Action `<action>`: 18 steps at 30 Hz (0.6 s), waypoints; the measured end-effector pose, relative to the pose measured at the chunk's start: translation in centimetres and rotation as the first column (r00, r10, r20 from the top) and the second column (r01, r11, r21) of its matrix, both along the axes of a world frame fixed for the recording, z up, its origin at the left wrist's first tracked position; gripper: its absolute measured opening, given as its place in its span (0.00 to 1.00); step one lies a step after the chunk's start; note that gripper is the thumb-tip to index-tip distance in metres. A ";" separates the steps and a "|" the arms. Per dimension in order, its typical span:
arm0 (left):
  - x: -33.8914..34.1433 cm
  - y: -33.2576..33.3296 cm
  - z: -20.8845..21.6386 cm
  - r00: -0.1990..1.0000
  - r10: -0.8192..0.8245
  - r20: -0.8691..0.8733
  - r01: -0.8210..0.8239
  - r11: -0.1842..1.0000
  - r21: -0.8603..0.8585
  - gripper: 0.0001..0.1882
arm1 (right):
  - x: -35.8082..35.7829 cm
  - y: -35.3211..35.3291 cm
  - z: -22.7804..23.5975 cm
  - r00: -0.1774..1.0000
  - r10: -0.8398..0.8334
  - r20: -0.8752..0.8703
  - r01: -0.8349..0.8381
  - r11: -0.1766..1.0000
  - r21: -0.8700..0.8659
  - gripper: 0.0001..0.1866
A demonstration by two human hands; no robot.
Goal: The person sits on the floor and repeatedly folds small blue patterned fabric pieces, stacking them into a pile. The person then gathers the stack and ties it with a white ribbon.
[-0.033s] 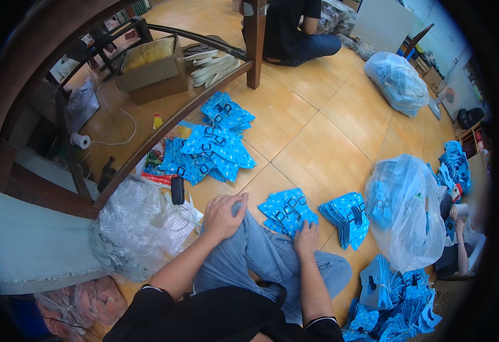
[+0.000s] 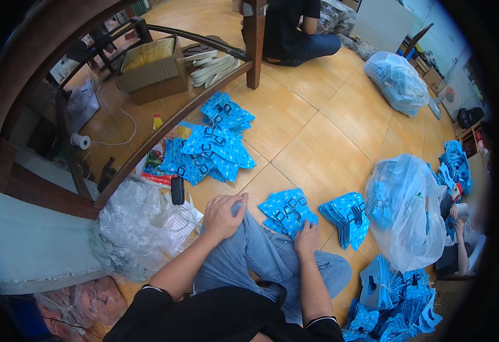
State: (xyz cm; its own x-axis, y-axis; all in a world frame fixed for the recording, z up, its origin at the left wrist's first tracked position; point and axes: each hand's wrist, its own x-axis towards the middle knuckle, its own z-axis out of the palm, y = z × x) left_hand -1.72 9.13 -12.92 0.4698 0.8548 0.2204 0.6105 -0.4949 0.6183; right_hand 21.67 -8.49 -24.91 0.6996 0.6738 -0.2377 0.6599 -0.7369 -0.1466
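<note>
Floor point(image 2: 318, 145): right hand point(image 2: 306, 239) against one stack point(image 2: 283, 210)

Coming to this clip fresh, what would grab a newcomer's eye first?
Probably the bright blue patterned fanned stack of flat pieces on the tan tiled floor, the right hand at its edge. Next, the large translucent plastic bag at right, then the heap of matching blue pieces beyond the left hand.
</note>
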 end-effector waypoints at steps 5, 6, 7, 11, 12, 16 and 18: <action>-0.1 0.1 0.2 1.000 0.019 0.005 -0.019 1.000 0.023 0.14 | -0.4 0.3 0.2 0.990 -0.141 0.008 0.140 0.988 0.070 0.36; -0.1 0.1 0.4 1.000 0.021 0.021 -0.022 0.999 0.027 0.14 | -0.4 0.2 0.2 0.989 -0.146 0.013 0.144 0.984 0.107 0.35; -0.1 0.1 0.5 0.999 0.023 0.027 -0.024 0.999 0.023 0.15 | -0.3 0.1 0.1 0.988 -0.147 0.045 0.137 0.976 0.169 0.34; -0.1 -0.1 1.0 1.000 0.014 0.018 -0.014 1.000 -0.001 0.18 | 0.3 -0.6 -0.5 0.940 -0.150 -0.306 0.278 0.858 0.433 0.29; -0.1 0.0 1.1 1.000 -0.012 -0.022 0.012 0.999 -0.031 0.19 | 0.4 -0.8 -0.4 0.892 -0.121 -0.435 0.351 0.793 0.498 0.25; -0.5 1.9 0.3 0.982 -0.108 -0.157 0.059 0.955 -0.291 0.24 | -0.3 -2.4 2.1 0.690 0.016 -0.723 0.597 0.552 0.582 0.12; -0.8 4.4 -0.6 0.969 -0.194 -0.150 0.097 0.867 -0.489 0.28 | -0.3 -3.7 5.2 0.653 0.092 -0.751 0.632 0.480 0.608 0.10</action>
